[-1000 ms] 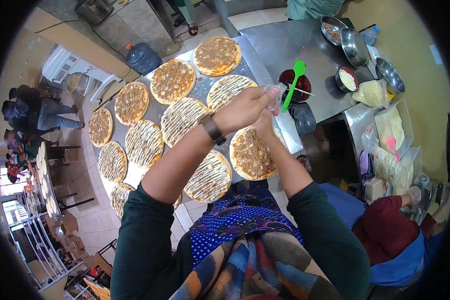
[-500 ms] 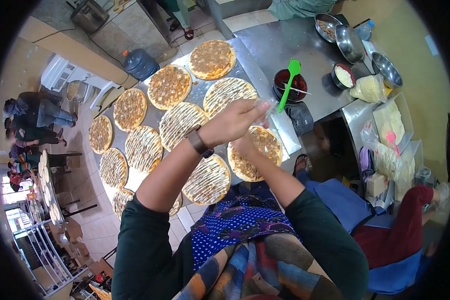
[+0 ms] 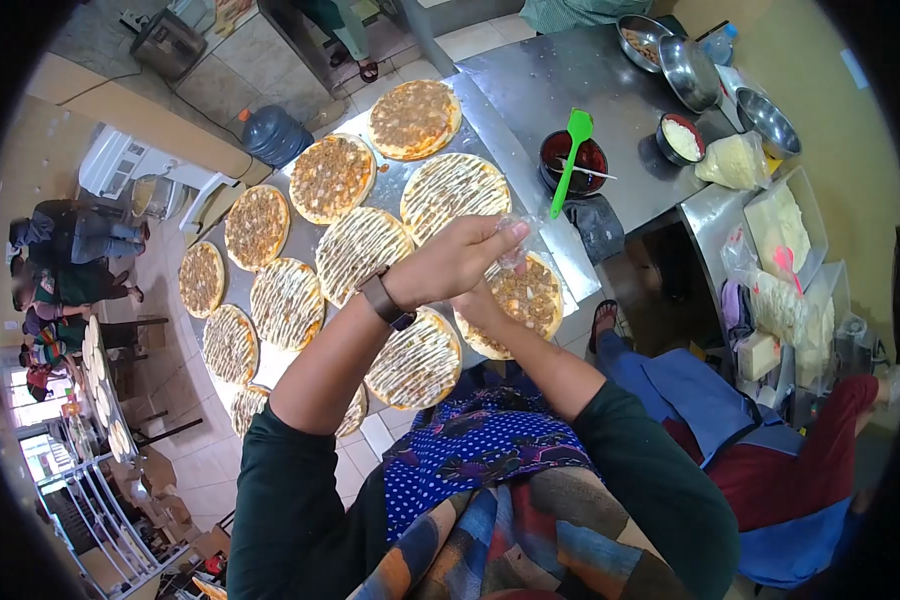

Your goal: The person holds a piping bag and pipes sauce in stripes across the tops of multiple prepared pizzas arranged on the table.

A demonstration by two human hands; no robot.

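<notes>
My left hand (image 3: pixel 455 262), with a dark watch on its wrist, is closed around a crumpled clear plastic bag (image 3: pixel 513 240) above the pizzas. Just below it is my right hand (image 3: pixel 481 304), its fingers curled and mostly hidden behind the left; what they grip cannot be made out. Under the hands lies a pizza topped with browned crumbly meat (image 3: pixel 526 297). Beside it are pizzas striped with pale sauce, one nearer me (image 3: pixel 415 362) and one farther off (image 3: pixel 457 195). Several more, striped and plain, cover the metal table (image 3: pixel 490 125).
To the right, a green spatula (image 3: pixel 572 165) rests across a dark red bowl (image 3: pixel 553 155). Beyond are a bowl of white shreds (image 3: pixel 680 139), steel bowls (image 3: pixel 688 75) and plastic tubs (image 3: pixel 815 225). A person in maroon trousers (image 3: pixel 820 430) sits close on my right. Other people (image 3: pixel 75 240) stand far left.
Both hands and the plastic bag have shifted slightly left and toward me. The view has turned a little. The pizzas and spatula rest as before.
</notes>
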